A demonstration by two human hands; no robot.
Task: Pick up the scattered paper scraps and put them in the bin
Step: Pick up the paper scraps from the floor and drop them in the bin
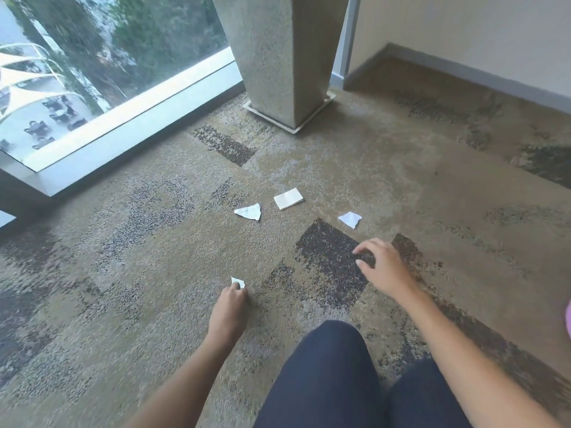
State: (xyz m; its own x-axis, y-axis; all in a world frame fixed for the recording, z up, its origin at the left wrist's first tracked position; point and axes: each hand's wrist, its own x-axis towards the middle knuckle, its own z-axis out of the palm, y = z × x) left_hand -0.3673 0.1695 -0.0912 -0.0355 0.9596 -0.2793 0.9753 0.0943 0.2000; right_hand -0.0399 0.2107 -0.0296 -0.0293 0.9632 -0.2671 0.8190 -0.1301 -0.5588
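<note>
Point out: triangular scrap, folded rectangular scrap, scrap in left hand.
triangular scrap (248,211), head view, centre of the paper
folded rectangular scrap (288,198), head view, middle of top face
scrap in left hand (238,281), head view, part showing above the fingers

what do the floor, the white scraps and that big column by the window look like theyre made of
Floor: looks like carpet, matte, with a nubby pile and mottled tan and dark patches. White scraps, such as the triangular scrap and the folded rectangular piece: thin paper, matte, with torn edges and creases. Column: probably concrete or a pebbled stone render, with a speckled grainy grey surface and no shine.
</note>
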